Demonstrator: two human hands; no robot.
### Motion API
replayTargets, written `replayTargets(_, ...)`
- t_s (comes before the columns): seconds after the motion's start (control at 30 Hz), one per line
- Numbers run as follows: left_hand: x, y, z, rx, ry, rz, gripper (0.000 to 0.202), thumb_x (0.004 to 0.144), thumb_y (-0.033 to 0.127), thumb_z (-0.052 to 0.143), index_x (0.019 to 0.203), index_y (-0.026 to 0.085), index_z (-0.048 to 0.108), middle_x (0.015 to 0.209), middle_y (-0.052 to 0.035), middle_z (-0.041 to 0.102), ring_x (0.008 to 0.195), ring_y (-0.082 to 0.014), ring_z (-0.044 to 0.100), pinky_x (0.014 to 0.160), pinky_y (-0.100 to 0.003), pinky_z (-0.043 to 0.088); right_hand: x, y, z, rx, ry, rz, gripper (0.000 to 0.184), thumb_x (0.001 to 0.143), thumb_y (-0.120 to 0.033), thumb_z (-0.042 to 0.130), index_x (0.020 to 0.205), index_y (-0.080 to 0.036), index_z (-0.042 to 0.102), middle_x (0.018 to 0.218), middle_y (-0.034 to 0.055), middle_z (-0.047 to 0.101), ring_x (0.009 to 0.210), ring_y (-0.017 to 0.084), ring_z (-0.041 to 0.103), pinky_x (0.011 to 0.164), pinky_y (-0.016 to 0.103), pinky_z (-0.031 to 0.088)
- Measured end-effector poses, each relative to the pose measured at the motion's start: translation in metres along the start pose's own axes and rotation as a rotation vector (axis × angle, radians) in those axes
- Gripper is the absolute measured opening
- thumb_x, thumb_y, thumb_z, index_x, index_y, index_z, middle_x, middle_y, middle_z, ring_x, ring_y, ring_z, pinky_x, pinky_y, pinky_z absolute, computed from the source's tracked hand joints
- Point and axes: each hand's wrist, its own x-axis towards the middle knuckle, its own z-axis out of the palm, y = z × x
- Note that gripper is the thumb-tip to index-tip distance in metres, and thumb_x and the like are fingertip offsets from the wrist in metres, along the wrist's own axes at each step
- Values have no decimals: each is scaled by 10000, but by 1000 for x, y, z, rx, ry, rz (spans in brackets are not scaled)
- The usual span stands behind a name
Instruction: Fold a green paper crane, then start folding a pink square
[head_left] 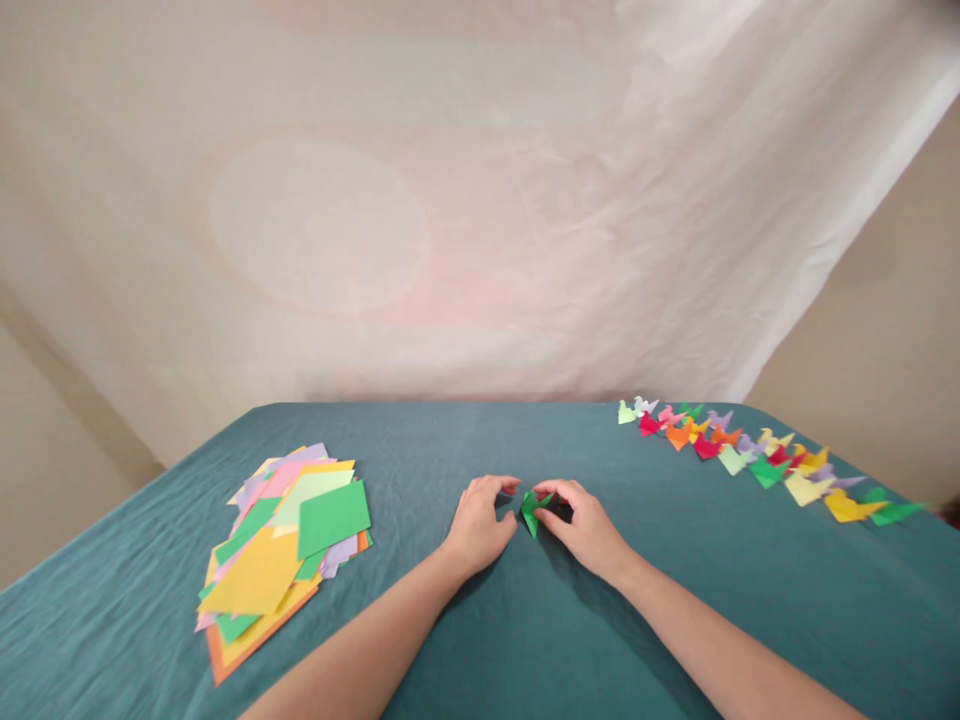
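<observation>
A small green origami bird (pixel 531 513) is at the middle of the table, between my two hands. My right hand (pixel 579 520) pinches it from the right with thumb and fingers. On the other side my left hand (pixel 481 518) holds nothing; its thumb and fingers are apart and curved toward the bird, with a small gap between them and the paper. The lower tip of the bird points down toward the tabletop; whether it touches the cloth I cannot tell.
On the left lies a loose pile of coloured paper sheets (pixel 259 572). Several folded paper birds (pixel 769 472) in many colours run in slanting rows along the right side. A dark green cloth (pixel 480 650) covers the table. Behind it hangs a pale sheet (pixel 480 200).
</observation>
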Motion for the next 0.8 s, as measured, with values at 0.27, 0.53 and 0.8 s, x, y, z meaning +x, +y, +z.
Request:
replayTargets(0.27, 0, 7, -5, -60, -25, -48, 229, 673, 277, 681, 887, 202, 650, 862, -13, 670, 865, -199, 590, 812, -302, 422, 2, 0, -2, 199, 22, 96, 162, 768, -264, 576, 902, -183, 618, 814, 27, 648, 713, 158, 571, 692, 282, 447)
replayTargets(0.53, 2, 7, -6, -173, -48, -6, 129, 742, 333, 651, 754, 208, 682, 786, 8, 677, 779, -157, 599, 764, -251, 413, 2, -9, -6, 246, -38, 98, 176, 815, -325, 527, 832, -178, 624, 748, 12, 634, 648, 141, 529, 619, 248, 412)
replayTargets(0.8, 1, 10, -6, -221, -97, -10, 145, 749, 319, 639, 708, 184, 674, 743, -4, 653, 737, -147, 588, 727, -240, 417, 1, -9, -7, 199, -88, 29, 143, 809, -293, 541, 790, -183, 631, 772, 17, 620, 674, 142, 533, 656, 256, 411)
